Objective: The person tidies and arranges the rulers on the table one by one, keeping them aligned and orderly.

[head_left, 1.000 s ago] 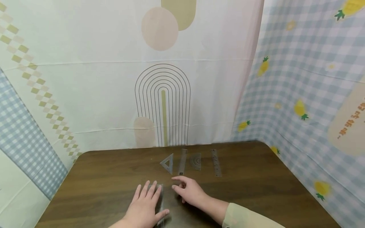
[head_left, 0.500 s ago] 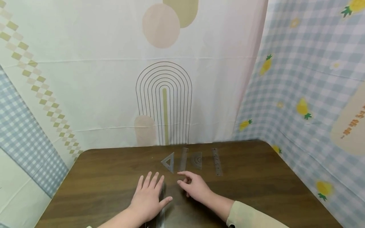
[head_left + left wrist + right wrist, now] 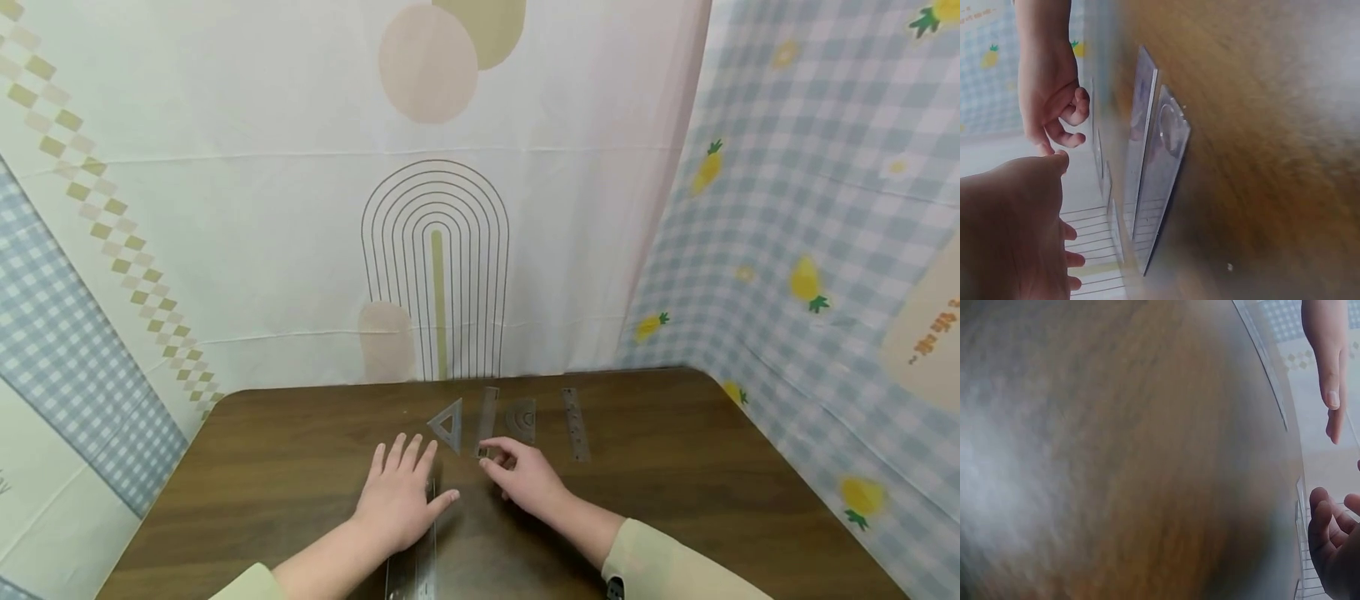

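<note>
My left hand (image 3: 400, 500) is flat with its fingers straight, above two clear rulers (image 3: 412, 577) lying side by side. In the left wrist view this hand appears raised off them, and one clear ruler (image 3: 1159, 181) has a round hole near its end. My right hand (image 3: 528, 477) has its thumb and forefinger apart at the near end of another clear ruler (image 3: 489, 408) on the table. Its other fingers are loosely bent, and nothing is visibly held. A clear set square (image 3: 457, 440) lies left of that ruler, a clear protractor (image 3: 513, 415) right of it.
Farther right lies one more clear ruler (image 3: 576, 425) with a row of small holes. The dark wooden table (image 3: 675, 500) ends at a patterned white cloth (image 3: 300, 250) behind and a blue checked cloth (image 3: 757, 208) on the right.
Both hands have moved away from the body. The left hand has come up off the two rulers, and the right has reached the near end of the middle ruler.
</note>
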Demonstrator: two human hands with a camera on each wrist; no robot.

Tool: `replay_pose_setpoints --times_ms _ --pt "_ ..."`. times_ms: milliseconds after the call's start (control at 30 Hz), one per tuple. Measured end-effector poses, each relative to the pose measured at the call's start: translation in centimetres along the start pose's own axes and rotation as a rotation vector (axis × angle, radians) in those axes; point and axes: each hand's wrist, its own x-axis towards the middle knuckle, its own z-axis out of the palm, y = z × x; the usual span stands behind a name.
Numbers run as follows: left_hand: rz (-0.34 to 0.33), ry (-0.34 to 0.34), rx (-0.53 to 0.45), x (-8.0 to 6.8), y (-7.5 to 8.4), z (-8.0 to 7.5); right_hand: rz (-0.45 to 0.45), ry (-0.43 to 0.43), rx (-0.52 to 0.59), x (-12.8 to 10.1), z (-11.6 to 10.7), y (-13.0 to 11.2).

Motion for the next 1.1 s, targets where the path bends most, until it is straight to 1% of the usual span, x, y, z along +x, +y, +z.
replay_pose_setpoints --times_ms 133,400,500,767,867,1100 --pt "-0.005 0.01 0.0 0.8 0.2 0.0 -0.007 0.009 -0.023 0.5 -0.5 0.3" --pt "-0.008 -0.004 0.016 2.1 0.6 0.4 -0.016 0.023 -0.067 1.5 -1.2 0.7" --pt "-0.008 -0.005 0.017 2.6 0.7 0.5 -0.02 0.045 -0.115 1.9 -1.4 0.9" --pt "-0.019 -0.012 0.031 3.6 1.1 0.9 -0.069 0.089 -0.29 2.9 -2.0 1.6" --pt "-0.03 -0.011 0.036 3.9 1.0 1.0 -0.067 0.091 -0.325 3.3 -2.3 1.5" --pt "-0.036 -0.037 0.056 4.5 1.2 1.3 -0.037 0.1 -0.4 5.0 -3.2 2.2"
